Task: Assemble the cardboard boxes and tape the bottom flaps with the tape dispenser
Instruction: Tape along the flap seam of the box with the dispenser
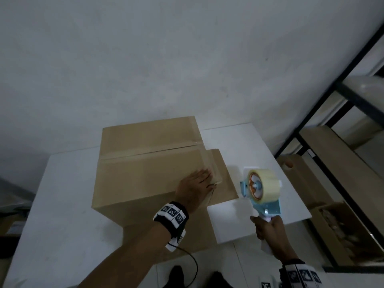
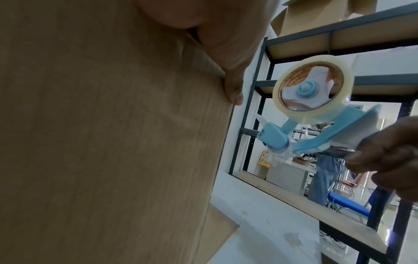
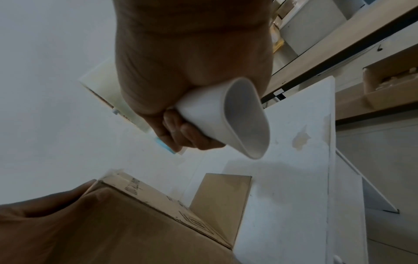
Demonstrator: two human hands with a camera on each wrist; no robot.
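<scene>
A brown cardboard box (image 1: pixel 143 173) stands on the white table (image 1: pixel 62 204) with its taped flap seam facing up. My left hand (image 1: pixel 197 186) lies flat on the box's top near its right edge, fingers straight, pressing down at the corner (image 2: pixel 233 89). To the right, my right hand (image 1: pixel 270 231) grips the white handle (image 3: pixel 226 117) of a light blue tape dispenser (image 1: pixel 261 192) carrying a clear tape roll (image 2: pixel 346 87). The dispenser hangs in the air just off the box's right side, apart from the cardboard. One loose flap (image 1: pixel 222 177) sticks out on the table beside the box.
A black metal shelf rack (image 1: pixel 324 125) with wooden boards stands close on the right, holding an open carton (image 1: pixel 340 225). The wall runs behind the table. A person in jeans (image 2: pixel 323 178) stands beyond the rack in the left wrist view.
</scene>
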